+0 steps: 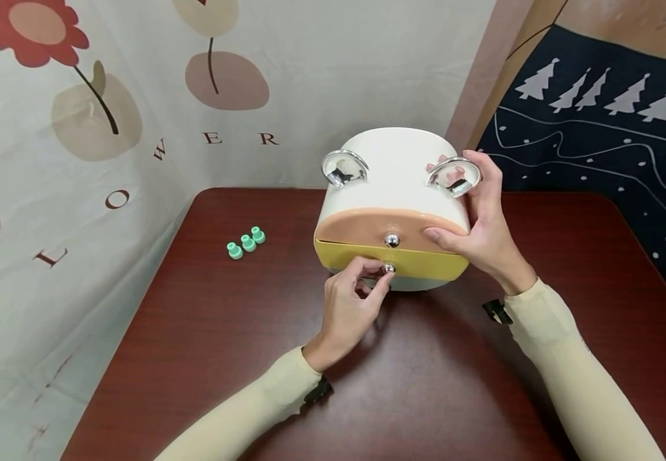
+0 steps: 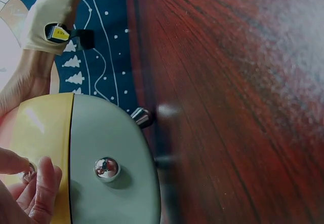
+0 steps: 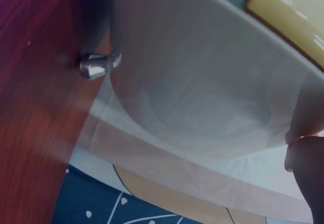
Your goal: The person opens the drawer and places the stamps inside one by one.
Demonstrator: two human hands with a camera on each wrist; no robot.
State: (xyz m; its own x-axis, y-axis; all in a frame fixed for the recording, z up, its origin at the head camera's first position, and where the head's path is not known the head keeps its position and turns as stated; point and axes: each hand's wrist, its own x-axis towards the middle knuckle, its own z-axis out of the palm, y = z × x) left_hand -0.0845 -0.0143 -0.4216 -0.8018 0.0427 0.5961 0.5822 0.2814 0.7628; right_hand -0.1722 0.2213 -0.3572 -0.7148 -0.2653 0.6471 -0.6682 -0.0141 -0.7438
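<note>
A rounded white drawer box [image 1: 396, 166] with two silver ear-like rings on top stands on the table. Its front has an orange drawer [image 1: 362, 225], a yellow drawer [image 1: 425, 262] and a grey-green drawer [image 2: 121, 133], each with a round silver knob. My left hand [image 1: 351, 307] pinches the yellow drawer's knob [image 1: 389, 268] between thumb and fingers. The yellow drawer's front sits slightly proud at its upper edge. My right hand [image 1: 485, 224] grips the box's right side, thumb on the orange front and fingers up by the right silver ring [image 1: 455, 177].
Three small mint-green pegs [image 1: 246, 243] stand in a row on the dark red table [image 1: 241, 333], left of the box. A printed cloth [image 1: 333, 77] hangs behind, and a navy cloth with white trees [image 1: 598, 141] hangs at the right. Short silver feet [image 3: 96, 65] hold up the box.
</note>
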